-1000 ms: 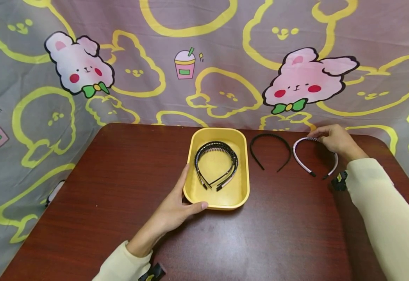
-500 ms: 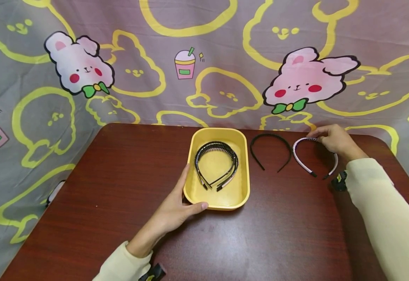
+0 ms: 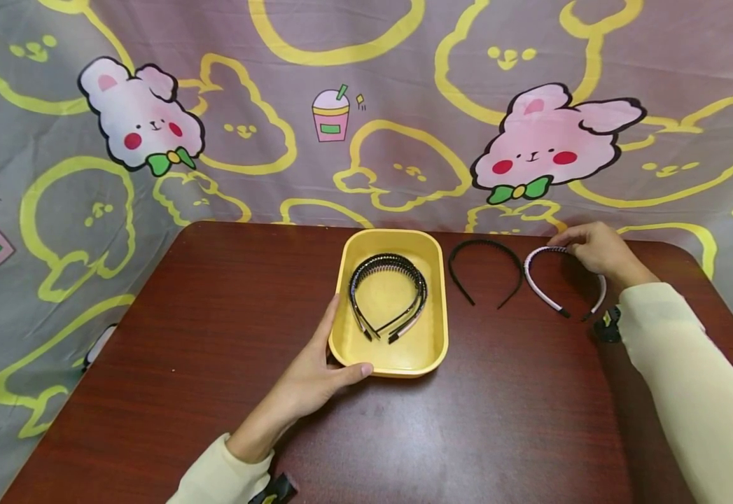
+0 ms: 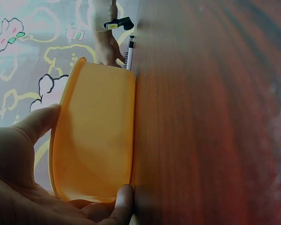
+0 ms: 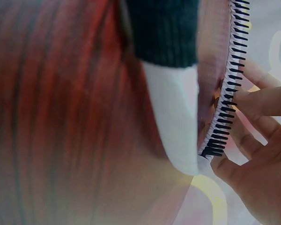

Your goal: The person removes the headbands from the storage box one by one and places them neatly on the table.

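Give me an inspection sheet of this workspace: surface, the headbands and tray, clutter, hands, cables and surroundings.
Surface: dark red-brown wooden table, rounded corners.
Job's things: yellow tray holds stacked headbands; black headband and pink-white headband lie on the table right of the tray, apart from each other.
Clutter: nothing seen.
Hands: left hand grips the tray's near left corner, thumb along its front edge; right hand pinches the toothed top of the pink-white headband.
Cables: nothing seen; small black devices sit at both wrists.
Surroundings: grey cloth backdrop with pink bunnies and yellow outlines behind and left of the table.
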A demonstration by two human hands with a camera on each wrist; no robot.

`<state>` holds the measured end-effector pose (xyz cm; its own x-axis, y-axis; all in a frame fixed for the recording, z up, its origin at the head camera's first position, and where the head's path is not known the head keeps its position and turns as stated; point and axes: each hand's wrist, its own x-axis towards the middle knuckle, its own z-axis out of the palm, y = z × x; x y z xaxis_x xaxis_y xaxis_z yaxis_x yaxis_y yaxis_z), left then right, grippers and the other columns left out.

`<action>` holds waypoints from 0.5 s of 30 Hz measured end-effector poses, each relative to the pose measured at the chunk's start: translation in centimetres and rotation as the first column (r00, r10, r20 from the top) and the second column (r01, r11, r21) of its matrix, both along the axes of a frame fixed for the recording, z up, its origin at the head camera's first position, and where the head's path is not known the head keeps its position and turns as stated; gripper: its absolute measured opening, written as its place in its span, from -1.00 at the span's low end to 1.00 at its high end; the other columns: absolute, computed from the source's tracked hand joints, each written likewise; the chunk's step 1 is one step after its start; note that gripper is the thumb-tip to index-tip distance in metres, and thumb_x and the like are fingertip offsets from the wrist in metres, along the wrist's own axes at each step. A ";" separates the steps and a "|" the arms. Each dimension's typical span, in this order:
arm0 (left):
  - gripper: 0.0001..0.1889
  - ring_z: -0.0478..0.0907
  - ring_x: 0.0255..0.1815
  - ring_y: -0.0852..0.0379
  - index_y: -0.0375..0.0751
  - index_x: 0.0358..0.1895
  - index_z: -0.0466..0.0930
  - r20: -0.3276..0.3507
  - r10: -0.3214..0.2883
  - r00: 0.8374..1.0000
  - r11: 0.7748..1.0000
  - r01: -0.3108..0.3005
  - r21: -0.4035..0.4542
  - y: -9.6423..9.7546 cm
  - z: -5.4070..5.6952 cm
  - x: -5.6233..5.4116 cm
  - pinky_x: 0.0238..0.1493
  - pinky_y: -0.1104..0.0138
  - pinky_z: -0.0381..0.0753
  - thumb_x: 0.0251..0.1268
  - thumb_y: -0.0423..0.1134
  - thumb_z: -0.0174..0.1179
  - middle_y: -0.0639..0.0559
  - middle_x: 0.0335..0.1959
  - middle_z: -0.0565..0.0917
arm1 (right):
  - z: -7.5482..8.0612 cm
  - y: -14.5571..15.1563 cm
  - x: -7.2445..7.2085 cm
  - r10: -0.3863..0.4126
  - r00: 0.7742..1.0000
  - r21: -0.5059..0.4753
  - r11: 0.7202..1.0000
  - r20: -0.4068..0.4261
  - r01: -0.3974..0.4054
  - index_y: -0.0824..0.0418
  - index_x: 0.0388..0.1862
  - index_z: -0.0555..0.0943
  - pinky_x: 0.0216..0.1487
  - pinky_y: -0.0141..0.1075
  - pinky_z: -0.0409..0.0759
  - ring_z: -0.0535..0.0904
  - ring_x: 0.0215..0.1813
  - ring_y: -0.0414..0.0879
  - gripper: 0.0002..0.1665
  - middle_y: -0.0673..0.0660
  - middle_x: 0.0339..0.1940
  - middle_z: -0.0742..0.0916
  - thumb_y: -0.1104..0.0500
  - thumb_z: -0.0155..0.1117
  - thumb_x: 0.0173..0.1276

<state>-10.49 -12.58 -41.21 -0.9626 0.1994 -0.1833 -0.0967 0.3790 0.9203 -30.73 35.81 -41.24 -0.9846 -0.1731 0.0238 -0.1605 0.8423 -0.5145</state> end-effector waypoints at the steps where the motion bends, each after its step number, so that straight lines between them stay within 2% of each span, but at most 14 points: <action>1: 0.23 0.59 0.20 0.01 0.24 0.75 -0.27 0.001 0.000 1.000 1.000 0.000 0.000 0.0 0.0 0.0 0.18 0.26 0.58 0.24 -0.16 0.53 -0.02 0.76 -0.03 | 0.0 0.0 0.0 0.000 1.000 0.002 1.000 -0.003 0.000 0.40 -0.08 0.79 -0.26 -0.42 0.39 0.54 -0.12 0.01 -0.68 0.45 -0.03 0.78 0.47 0.12 0.37; 3: 0.24 0.60 0.17 0.02 0.24 0.75 -0.27 0.003 0.002 1.000 1.000 -0.002 -0.005 0.0 0.0 0.0 0.16 0.27 0.58 0.23 -0.16 0.53 -0.03 0.76 -0.03 | 0.0 0.0 0.0 0.001 1.000 0.002 1.000 -0.006 -0.001 0.39 -0.08 0.79 -0.26 -0.43 0.38 0.54 -0.13 -0.04 -0.69 0.44 -0.04 0.78 0.46 0.13 0.38; 9: 0.24 0.53 0.29 -0.02 0.24 0.75 -0.29 0.000 -0.003 1.000 1.000 0.003 -0.011 0.0 0.1 0.0 0.30 0.17 0.52 0.24 -0.13 0.53 -0.03 0.76 -0.05 | 0.1 0.0 0.1 0.010 1.000 0.000 1.000 -0.004 -0.010 0.39 -0.08 0.79 -0.30 -0.40 0.38 0.49 -0.21 -0.14 -0.66 0.43 -0.05 0.78 0.48 0.10 0.36; 15: 0.24 0.50 0.35 -0.04 0.22 0.75 -0.29 -0.002 -0.006 1.000 1.000 0.006 -0.007 -0.1 0.1 0.0 0.32 0.13 0.52 0.24 -0.14 0.53 -0.02 0.77 -0.08 | 0.1 -0.1 0.2 -0.006 1.000 -0.008 1.000 0.012 0.006 0.43 -0.03 0.76 -0.34 -0.33 0.36 0.46 -0.24 -0.04 -0.64 0.44 -0.10 0.75 0.47 0.05 0.38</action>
<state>-10.48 -12.63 -41.15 -0.9617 0.2038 -0.1832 -0.0929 0.3862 0.9177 -30.50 35.73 -41.11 -0.9858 -0.1672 0.0135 -0.1495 0.8391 -0.5230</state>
